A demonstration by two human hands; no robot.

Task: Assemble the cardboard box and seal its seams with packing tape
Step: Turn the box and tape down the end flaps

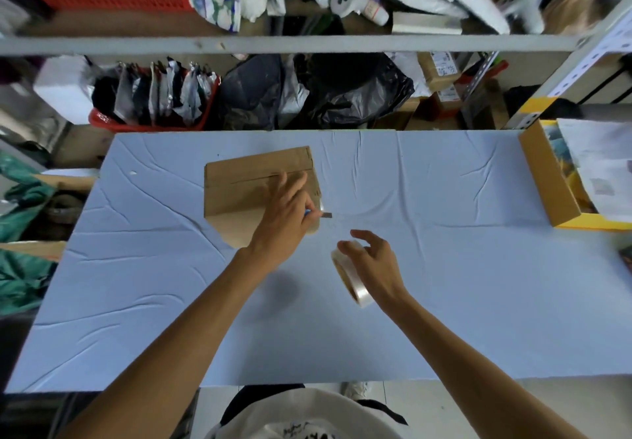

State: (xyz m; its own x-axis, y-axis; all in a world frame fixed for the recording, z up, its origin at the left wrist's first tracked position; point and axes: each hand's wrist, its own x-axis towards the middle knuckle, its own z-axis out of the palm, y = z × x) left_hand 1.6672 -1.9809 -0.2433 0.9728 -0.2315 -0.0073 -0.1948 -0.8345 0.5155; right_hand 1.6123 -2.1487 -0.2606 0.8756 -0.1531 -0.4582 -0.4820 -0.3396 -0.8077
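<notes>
Cardboard box (239,187) on the blue-covered bench (444,302), left of centre and toward the far edge, with a seam line across its top. Left hand (287,214) over the box's near right corner, two fingers stretched across the top, pinching a small cutter (325,215) whose blade pokes out rightward past the box edge. Right hand (376,262) nearer and to the right, off the box, clasped round a roll of clear packing tape (354,283) held on edge above the bench. Hands near each other but not touching, each gripping its own tool.
</notes>
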